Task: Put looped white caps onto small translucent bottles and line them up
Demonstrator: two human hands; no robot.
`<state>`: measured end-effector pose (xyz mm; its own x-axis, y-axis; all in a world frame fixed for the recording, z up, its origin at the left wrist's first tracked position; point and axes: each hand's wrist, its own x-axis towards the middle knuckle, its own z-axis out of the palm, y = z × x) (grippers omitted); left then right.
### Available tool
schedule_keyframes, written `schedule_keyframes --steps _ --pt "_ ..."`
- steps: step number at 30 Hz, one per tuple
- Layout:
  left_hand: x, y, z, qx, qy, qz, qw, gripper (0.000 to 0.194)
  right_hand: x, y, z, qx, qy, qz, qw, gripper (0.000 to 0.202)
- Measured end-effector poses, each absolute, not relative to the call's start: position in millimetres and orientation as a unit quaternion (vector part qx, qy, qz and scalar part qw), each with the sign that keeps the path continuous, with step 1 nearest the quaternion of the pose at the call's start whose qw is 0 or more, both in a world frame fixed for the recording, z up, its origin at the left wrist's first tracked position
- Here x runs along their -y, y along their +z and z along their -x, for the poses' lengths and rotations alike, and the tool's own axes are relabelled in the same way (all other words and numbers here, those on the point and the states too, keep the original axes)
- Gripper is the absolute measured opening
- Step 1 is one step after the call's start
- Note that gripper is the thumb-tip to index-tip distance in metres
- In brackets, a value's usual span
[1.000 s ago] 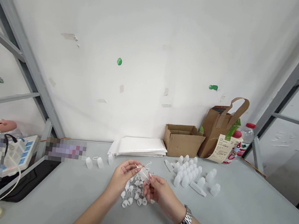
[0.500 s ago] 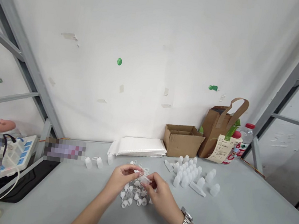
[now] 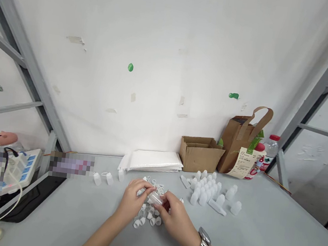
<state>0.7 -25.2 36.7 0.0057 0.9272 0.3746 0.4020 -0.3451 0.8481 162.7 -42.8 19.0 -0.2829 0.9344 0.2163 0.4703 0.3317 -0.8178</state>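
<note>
A small translucent plastic bottle (image 3: 155, 198) lies tilted between my two hands, above a pile of white caps (image 3: 151, 211). My left hand (image 3: 136, 198) is closed, its fingertips pinching the bottle's left end; whether a cap is there too is hidden by the fingers. At the other end, the thumb and fingers of my right hand (image 3: 174, 213) grip the bottle. Some of the caps have strap loops, and the hands cover part of the pile. To the right stands a cluster of translucent bottles (image 3: 203, 195). Three small bottles with white caps (image 3: 109, 178) stand to the left.
White padded envelopes (image 3: 154, 161) lie against the wall beside an open cardboard box (image 3: 200, 156). A brown paper bag (image 3: 233, 144) and a red-capped bottle (image 3: 270, 149) stand at the back right. On the left are a power strip (image 3: 26, 171) with cables and a black mat (image 3: 33, 200).
The bottle has turned between my fingers and more of its side now shows. Both hands have shifted only slightly. The pile of caps and the standing bottles look the same.
</note>
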Motion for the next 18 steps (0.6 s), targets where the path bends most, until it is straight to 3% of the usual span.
schedule_keyframes --steps 11,18 --pt "18.7 39.0 -1.3 -0.492 0.504 -0.543 0.458 0.024 46.5 18.5 -162.6 0.752 0.292 0.472 0.357 0.002" --pt "18.9 40.8 1.5 -0.464 0.514 -0.428 0.58 0.024 47.1 24.0 -163.2 0.735 0.338 0.46 0.366 0.004"
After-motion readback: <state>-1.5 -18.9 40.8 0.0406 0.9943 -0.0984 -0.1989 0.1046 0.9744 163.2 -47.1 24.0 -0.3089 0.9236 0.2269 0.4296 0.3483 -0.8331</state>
